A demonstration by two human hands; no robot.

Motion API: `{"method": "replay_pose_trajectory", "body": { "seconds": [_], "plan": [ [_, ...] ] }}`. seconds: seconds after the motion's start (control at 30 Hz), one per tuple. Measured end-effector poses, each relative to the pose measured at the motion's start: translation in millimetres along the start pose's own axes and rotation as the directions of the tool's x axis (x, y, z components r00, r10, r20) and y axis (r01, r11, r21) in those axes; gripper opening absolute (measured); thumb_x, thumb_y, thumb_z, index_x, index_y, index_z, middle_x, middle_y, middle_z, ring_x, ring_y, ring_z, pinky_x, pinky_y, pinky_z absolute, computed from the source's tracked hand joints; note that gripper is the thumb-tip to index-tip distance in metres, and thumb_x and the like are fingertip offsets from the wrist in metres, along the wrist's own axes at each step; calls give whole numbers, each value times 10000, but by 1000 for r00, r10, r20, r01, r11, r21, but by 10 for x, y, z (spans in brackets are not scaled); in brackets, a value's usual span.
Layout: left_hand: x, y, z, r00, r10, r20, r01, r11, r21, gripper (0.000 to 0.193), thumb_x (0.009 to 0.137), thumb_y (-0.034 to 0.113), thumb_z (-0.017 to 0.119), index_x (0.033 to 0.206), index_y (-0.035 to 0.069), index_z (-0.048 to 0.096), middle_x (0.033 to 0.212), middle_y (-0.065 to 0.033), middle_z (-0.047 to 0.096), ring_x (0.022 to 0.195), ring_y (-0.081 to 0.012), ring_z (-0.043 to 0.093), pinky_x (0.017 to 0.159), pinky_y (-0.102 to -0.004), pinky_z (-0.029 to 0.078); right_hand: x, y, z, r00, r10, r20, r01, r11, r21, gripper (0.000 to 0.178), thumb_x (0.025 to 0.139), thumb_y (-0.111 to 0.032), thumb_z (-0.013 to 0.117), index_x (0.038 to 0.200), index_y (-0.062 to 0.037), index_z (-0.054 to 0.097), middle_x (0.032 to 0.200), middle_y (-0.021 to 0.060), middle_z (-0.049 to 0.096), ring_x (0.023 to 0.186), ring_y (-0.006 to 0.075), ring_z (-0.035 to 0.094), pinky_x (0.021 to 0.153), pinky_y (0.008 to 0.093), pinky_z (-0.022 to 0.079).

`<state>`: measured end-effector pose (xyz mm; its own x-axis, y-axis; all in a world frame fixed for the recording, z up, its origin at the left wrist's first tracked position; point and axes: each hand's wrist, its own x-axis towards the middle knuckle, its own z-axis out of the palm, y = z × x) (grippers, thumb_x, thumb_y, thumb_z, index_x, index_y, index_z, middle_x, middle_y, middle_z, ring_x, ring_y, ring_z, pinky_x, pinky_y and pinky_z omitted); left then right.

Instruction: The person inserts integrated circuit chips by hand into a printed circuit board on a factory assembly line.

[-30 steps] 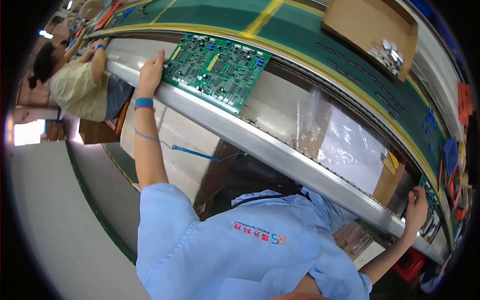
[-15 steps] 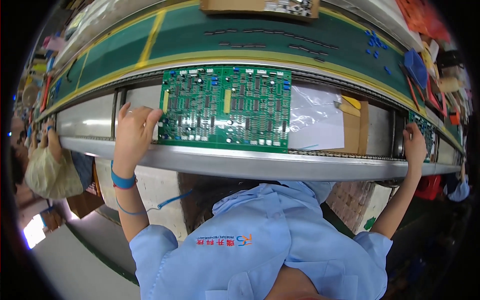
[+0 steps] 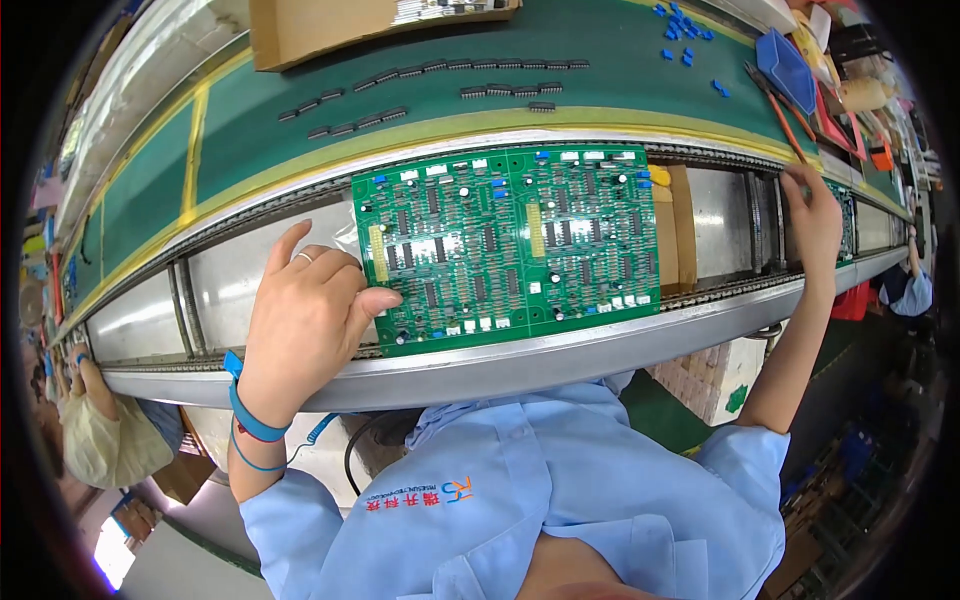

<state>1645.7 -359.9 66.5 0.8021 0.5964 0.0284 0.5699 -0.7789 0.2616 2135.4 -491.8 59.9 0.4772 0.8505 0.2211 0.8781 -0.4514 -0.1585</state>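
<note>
A green circuit board (image 3: 530, 265) crowded with small parts lies across the two conveyor rails in front of me. At its left edge is my left hand (image 3: 310, 310), fingers apart and the thumb lying over the board's edge. A blue wrist strap (image 3: 255, 418) with a coiled cord circles that wrist. Farther right, my right hand (image 3: 818, 222) is over the far rail, its fingers slightly bent and nothing visible in them. Just beyond its fingertips lies an orange-handled tool (image 3: 785, 115). Another green board (image 3: 846, 225) shows partly behind the right hand.
Across the green bench (image 3: 420, 125) lie several black chips (image 3: 510, 64) in rows and loose blue components (image 3: 688, 30). A cardboard box (image 3: 330, 30) sits at the back, a blue bin (image 3: 785, 70) at the far right. Other people work at both ends of the line.
The view has shifted. My left hand has come right and its thumb now overlaps the board. My right hand has moved from the near rail to the far rail.
</note>
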Motion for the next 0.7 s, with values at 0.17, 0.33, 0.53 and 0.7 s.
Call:
{"method": "replay_pose_trajectory", "body": {
  "seconds": [0.17,0.33,0.53,0.7],
  "plan": [
    [104,-61,27,998,29,63,-28,999,-21,362,833,339,646,650,32,596,634,-91,540,639,-286,553,936,-475,429,89,-1299,91,951,-296,86,244,894,375,187,891,-217,631,1008,-71,632,894,56,665,605,203,562,595,281,458],
    [173,-113,-72,981,33,191,-13,994,-107,264,846,272,623,717,42,626,700,-88,599,734,-289,596,952,-488,425,251,-1912,266,811,-584,5,540,752,378,162,868,-144,649,999,-50,636,846,37,637,568,120,496,540,243,408],
    [135,-210,-31,977,56,205,-21,986,-167,226,834,261,627,725,64,640,723,-67,596,768,-272,598,952,-494,425,232,-2197,460,786,-618,26,569,738,363,158,841,-154,675,960,-65,622,826,53,597,588,168,570,548,289,442],
    [146,-239,-3,989,102,109,-75,971,-226,297,811,304,665,706,32,609,690,-92,574,689,-296,573,901,-464,435,232,-2212,435,797,-602,57,565,775,285,149,832,-147,677,933,-66,603,809,59,568,613,200,579,549,307,444]
  ]
}}
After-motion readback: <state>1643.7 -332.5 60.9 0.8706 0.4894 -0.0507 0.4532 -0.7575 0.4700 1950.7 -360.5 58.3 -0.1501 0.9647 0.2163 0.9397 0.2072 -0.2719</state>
